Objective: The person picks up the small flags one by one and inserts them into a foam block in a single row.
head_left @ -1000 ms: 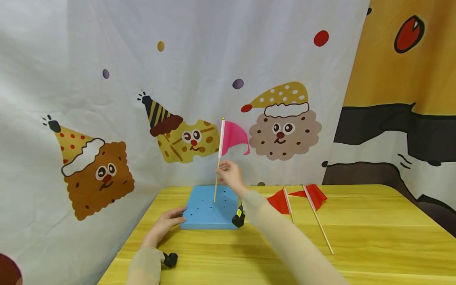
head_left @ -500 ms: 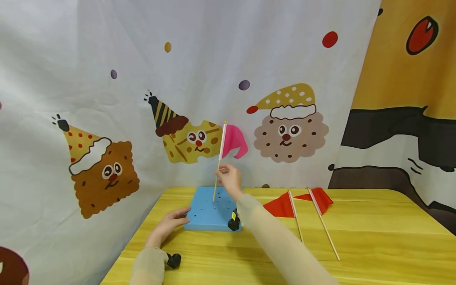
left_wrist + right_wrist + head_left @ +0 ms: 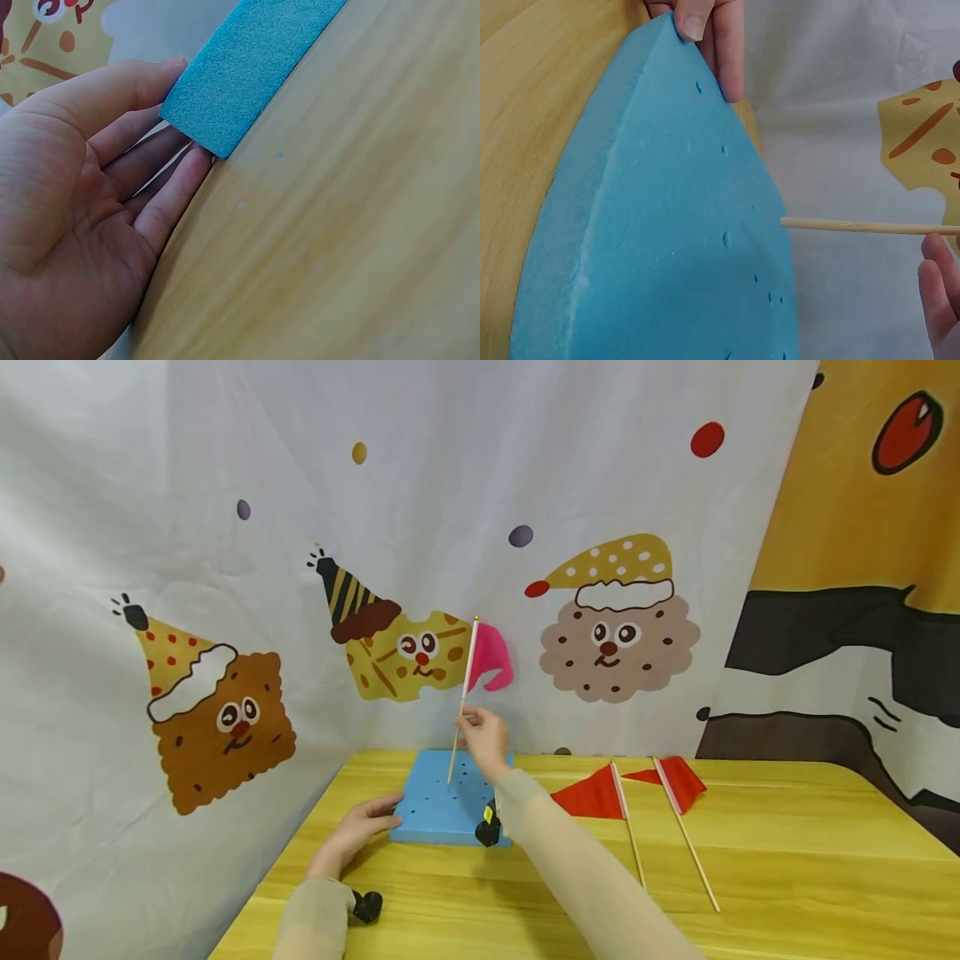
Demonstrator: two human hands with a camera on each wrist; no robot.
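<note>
Slight shift since a second ago of a pink flag (image 3: 491, 647) toward 9 o'clock over a holed blue board (image 3: 435, 817), with cloth drawn in narrower. Left to right, taking the board as clock face: left hand (image 3: 357, 831) at 8 o'clock, fingers loosely extended against edge and near corner; wooden pole (image 3: 453, 760) tilted toward 1 o'clock, foot near the middle, contact impossible to tell; right hand (image 3: 487, 739) at 1 o'clock, pinching that pole; two red flags (image 3: 600, 795) farther out at 3 o'clock, lying on a wooden table (image 3: 810, 860).
</note>
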